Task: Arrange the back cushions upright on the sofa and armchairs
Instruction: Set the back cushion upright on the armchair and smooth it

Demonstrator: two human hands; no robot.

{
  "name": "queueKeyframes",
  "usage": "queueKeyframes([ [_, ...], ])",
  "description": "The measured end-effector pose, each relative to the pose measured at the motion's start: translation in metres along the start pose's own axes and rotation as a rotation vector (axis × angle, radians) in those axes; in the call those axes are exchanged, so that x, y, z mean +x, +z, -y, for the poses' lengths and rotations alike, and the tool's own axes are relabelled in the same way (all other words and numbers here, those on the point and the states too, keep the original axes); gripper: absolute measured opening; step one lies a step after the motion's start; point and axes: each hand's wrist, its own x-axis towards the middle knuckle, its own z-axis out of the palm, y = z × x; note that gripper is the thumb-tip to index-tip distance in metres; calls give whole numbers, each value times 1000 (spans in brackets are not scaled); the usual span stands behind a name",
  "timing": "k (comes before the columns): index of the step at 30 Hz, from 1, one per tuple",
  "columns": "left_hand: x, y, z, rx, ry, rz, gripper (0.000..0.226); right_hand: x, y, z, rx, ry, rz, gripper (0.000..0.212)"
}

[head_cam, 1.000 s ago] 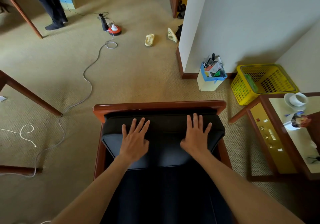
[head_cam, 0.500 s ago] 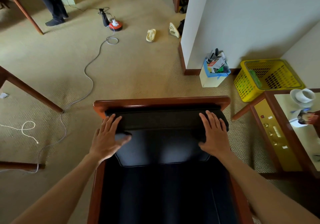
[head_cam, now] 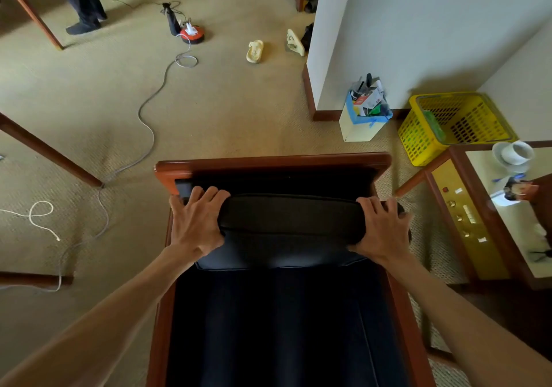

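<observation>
A black leather back cushion (head_cam: 286, 225) stands against the backrest of a wooden-framed armchair (head_cam: 268, 161), seen from above. My left hand (head_cam: 195, 222) grips the cushion's top left corner, fingers curled over its upper edge. My right hand (head_cam: 380, 229) grips the top right corner the same way. The cushion's top sits a little in front of the chair's wooden top rail, with a dark gap between them. The black seat cushion (head_cam: 277, 327) fills the space below my arms.
A side table (head_cam: 484, 216) with a cup and saucer (head_cam: 513, 153) stands right of the chair. Behind it are a yellow basket (head_cam: 457, 123) and a small bin (head_cam: 363, 114). Cables (head_cam: 149, 123), slippers (head_cam: 255, 51) and a person's legs (head_cam: 83, 7) occupy the carpet beyond.
My hands slid outward from flat on the cushion's face to its top corners and curled round them. The cushion's top has come forward off the top rail.
</observation>
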Motion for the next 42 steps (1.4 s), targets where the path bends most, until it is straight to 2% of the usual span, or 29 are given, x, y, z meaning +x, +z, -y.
queueKeyframes([
  [4,-11,19,10,4,-26,30,90,2,4,20,-38,26,36,102],
  [8,-11,21,15,6,-42,101,100,0,0,31,-56,83,85,111],
  [12,-21,25,-15,-28,-81,179,118,-4,2,57,47,106,108,126],
  [14,-27,33,-39,-65,-29,180,121,-11,11,64,60,33,65,121],
  [21,-22,37,-49,-136,26,105,108,-19,14,54,64,-6,49,95],
  [24,-10,28,-25,-76,83,147,110,-16,13,38,43,46,59,88],
  [27,-7,23,13,-35,-70,199,111,-13,11,46,21,51,75,86],
  [30,1,16,19,-66,-160,275,99,-7,7,60,14,46,83,89],
  [33,7,5,11,-6,-101,197,87,-12,7,54,-1,57,71,93],
  [37,6,2,6,11,15,37,85,-35,16,39,10,110,-3,91],
  [42,6,21,9,7,-56,38,92,-28,20,50,18,86,21,90],
])
